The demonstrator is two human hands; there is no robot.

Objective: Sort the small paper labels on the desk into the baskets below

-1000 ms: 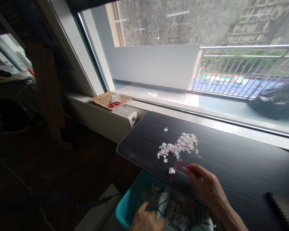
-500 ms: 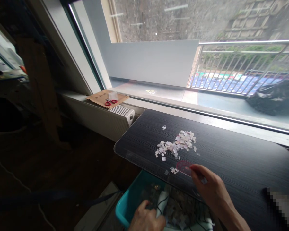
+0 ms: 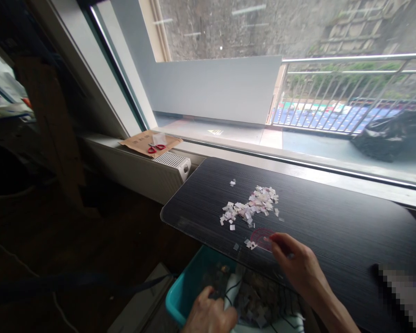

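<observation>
Between thumb and fingertips, my right hand pinches a clear pink protractor. Its curved edge is low over the black tabletop, against a few small white paper scraps near the table's edge. Farther back lies a loose pile of paper scraps. Below the table edge, my left hand is curled over the near side of a teal bin; its fingertips are partly hidden. Many scraps lie in the bin, along with a pale tube-like piece beside my left fingers.
Red-handled scissors rest on a brown paper envelope on the sill, above a white radiator. A dark-edged, blurred-out object lies at the table's right. The window runs along the table's far side.
The protractor has shifted slightly left along the table edge, with its arc turned a little. My left hand stays at the bin. The whole view has moved slightly.
</observation>
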